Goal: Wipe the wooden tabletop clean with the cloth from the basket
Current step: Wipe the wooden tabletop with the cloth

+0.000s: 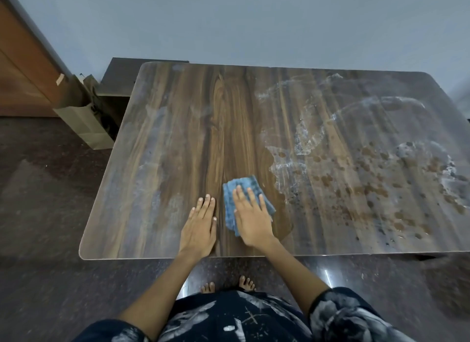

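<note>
Nearest the person, the left hand (201, 222) lay flat on the wooden tabletop (178, 143), fingers spread and holding nothing, just beside the blue cloth (230, 201). The right hand (250, 217) pressed palm-down on that cloth, fingers extended over it rather than curled around it, so the cloth was pinned against the wood, not gripped.

The cloth sat close to the near edge of the tabletop, about midway along it. The wood directly beyond the cloth looked mostly clear. To the right of the cloth, a broad wet patch (356, 179) with white streaks and brown spots covered much of the surface, reaching toward the far right corner. To the left of the cloth, fainter pale smears (155, 148) ran along the grain.

To wipe well from here, the flat palm likely needed firm, even pressure, with overlapping strokes carried from the cloth's spot into the wet patch. The free hand could steady the body. Refolding to a clean face might help avoid spreading residue.

No basket was visible.
</note>
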### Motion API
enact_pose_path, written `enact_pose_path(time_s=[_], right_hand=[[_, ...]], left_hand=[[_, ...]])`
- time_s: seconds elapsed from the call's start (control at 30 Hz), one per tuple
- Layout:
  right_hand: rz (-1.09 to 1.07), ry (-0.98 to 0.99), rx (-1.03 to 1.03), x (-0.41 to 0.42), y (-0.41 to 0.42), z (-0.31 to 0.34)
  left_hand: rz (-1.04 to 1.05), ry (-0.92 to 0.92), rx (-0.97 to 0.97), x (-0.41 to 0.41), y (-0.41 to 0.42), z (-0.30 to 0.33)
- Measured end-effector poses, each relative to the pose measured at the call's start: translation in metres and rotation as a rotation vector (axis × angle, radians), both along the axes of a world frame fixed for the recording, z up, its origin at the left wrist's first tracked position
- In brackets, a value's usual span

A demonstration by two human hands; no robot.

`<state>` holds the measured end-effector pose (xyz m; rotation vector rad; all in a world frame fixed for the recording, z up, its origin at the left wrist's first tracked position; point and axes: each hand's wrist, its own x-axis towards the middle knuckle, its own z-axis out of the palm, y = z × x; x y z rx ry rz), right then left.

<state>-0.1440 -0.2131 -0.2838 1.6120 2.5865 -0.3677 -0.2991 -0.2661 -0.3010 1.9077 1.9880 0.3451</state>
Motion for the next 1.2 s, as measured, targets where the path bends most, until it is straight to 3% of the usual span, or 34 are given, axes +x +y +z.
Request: enact_pose_path(time_s=[0.1, 0.23, 0.6, 0.93, 1.2], right_hand=[[0.165, -0.046, 0.016, 0.03, -0.018, -0.009], [0.203, -0.043, 0.01, 0.077, -0.029, -0.012], [-0.084, 0.04, 0.028, 0.076, 0.084, -0.007], [0.113, -0.008, 0.068, 0.089, 0.09, -0.007], [-0.127, -0.015, 0.028, 0.089, 0.135, -0.006]], left_hand=[[0.043, -0.002, 0.01, 0.012, 0.01, 0.002], [0.043, 0.012, 0.021, 0.035, 0.023, 0.001], [0.052, -0.003, 0.03, 0.084, 0.053, -0.002], [0.092, 0.029, 0.022, 0.084, 0.1, 0.0], [-0.015, 0.108, -0.022, 0.07, 0.173, 0.006]])
